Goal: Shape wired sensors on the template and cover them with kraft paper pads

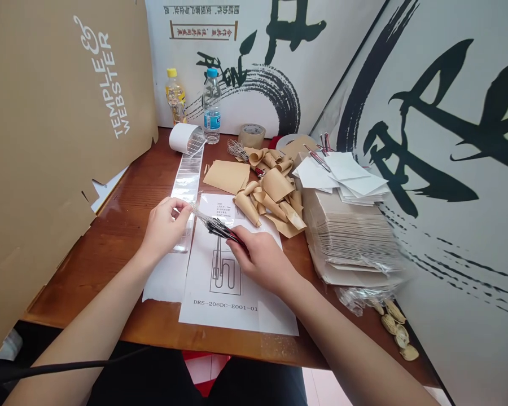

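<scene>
A bundle of thin wires (217,225), black at one end and pale at the other, stretches between my hands. My right hand (260,254) is closed around its black part. At the pale ends, my left hand (168,223) pinches with thumb and fingers; the exact tips are hard to make out. Beneath lies a printed drawing sheet (237,310) showing a looped line diagram marked DRS-206DC-E001-01. Left of it, a strip of clear labels (187,179) runs from a white roll (182,137) toward my left hand.
Curled brown paper pieces (275,186) lie beyond my right hand, beside flat brown sheets (226,176). A tall card stack (355,234) with white cards (355,175) stands right. Two bottles (212,107) and a tape roll (252,135) are behind. A cardboard panel (59,141) rises left; peanut shells (400,332) lie right.
</scene>
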A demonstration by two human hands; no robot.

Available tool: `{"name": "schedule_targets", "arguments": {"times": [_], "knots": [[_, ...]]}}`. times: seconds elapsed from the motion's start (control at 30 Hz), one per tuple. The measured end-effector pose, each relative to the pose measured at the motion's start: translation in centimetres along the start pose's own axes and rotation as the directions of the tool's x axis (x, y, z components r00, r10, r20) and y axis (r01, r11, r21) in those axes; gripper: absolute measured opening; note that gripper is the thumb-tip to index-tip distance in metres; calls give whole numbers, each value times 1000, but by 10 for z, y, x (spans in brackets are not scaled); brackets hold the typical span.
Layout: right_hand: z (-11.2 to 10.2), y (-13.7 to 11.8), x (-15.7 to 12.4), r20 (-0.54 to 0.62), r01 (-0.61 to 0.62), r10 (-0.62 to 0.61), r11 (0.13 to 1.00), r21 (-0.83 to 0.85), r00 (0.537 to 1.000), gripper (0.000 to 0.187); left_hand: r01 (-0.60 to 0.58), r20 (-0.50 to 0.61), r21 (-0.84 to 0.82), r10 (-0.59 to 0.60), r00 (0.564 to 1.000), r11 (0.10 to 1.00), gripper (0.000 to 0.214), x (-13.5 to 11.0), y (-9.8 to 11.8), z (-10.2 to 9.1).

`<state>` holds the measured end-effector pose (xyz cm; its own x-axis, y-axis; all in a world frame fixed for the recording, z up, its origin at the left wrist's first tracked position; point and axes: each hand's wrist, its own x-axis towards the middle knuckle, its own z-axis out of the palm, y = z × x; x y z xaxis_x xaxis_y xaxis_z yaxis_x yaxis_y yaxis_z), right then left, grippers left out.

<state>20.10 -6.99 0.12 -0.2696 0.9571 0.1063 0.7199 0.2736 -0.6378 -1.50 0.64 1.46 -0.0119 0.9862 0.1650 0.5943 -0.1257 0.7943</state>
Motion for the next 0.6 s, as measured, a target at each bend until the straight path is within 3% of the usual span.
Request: {"name": "schedule_targets", "arguments": {"times": [0.23, 0.4, 0.6], "knots": [[-1, -3, -2, -31, 29, -27, 998, 63, 999, 15, 100, -104, -104, -110, 988, 990, 12, 14, -16, -10], [-2, -3, -3, -136, 28, -6, 987, 159, 991, 16, 179, -50, -297, -202, 978, 938, 24, 24, -25, -17], [3, -1, 0, -128, 6, 17, 985, 174, 992, 17, 218, 16, -350, -227, 974, 911, 32, 43, -23, -19]]}}
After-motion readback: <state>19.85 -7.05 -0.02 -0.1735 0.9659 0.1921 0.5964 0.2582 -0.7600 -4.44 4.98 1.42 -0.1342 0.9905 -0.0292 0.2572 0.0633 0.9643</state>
